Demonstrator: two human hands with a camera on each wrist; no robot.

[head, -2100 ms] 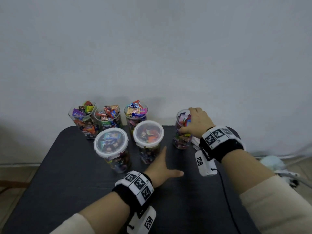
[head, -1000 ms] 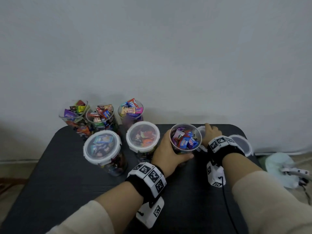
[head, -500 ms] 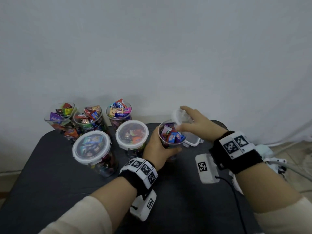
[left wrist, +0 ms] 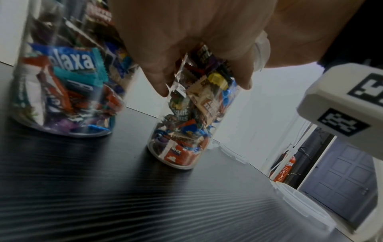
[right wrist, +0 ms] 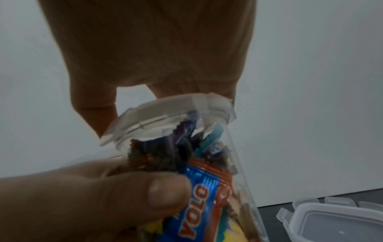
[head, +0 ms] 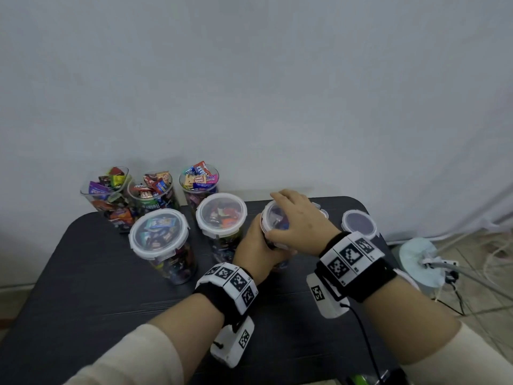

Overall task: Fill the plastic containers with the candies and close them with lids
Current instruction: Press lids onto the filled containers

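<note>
Both hands hold the upright container [left wrist: 182, 124], lid [right wrist: 165, 113] on top.

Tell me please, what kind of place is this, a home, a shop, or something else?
Probably a plain indoor room set up for recording, not a shop: a dark table against a bare white wall, a red fire extinguisher beside a grey panelled door, and loose cables on the tiled floor.

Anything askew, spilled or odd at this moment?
Only the lid under the right hand: it sits tilted on the container that the left hand grips, not yet seated. No candies lie spilled on the table.
</note>
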